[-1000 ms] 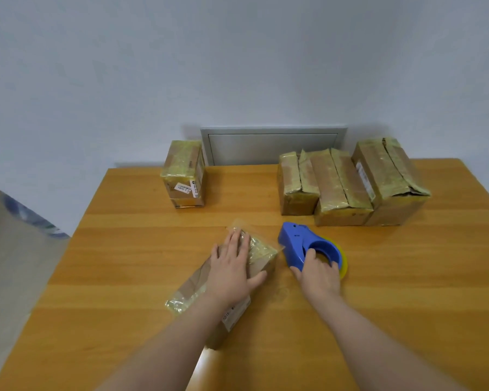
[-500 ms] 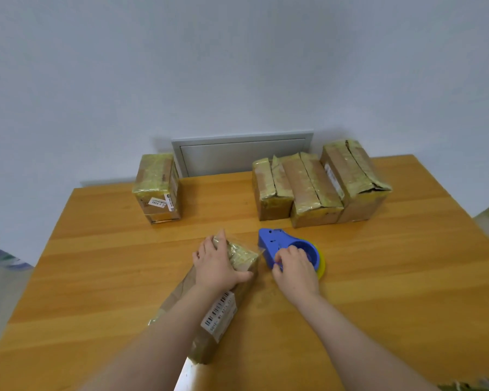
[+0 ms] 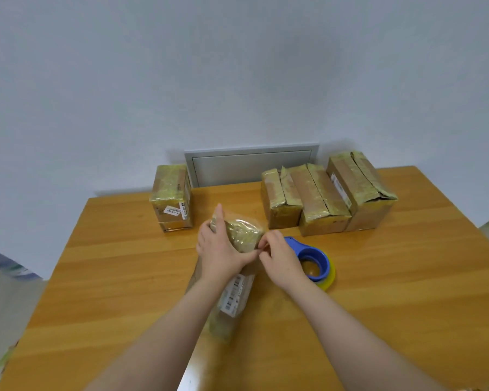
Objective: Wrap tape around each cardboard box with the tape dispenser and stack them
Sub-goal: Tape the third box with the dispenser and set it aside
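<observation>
On the bench (image 3: 393,277), we are clasping the box (image 3: 244,235) in our left grip (image 3: 222,251) and pinching its end with our right grip (image 3: 283,261).

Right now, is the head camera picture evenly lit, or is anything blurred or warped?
Head view: soft, even light, faint shadows; a glare patch on the table between the forearms; the cardboard box in the left hand smears at its near end; frame corners are stretched.

Place: likely a plain packing room
Signs: wooden table (image 3: 407,277), taped cardboard boxes (image 3: 322,204), bare wall (image 3: 237,66), grey wall panel (image 3: 249,167)
</observation>
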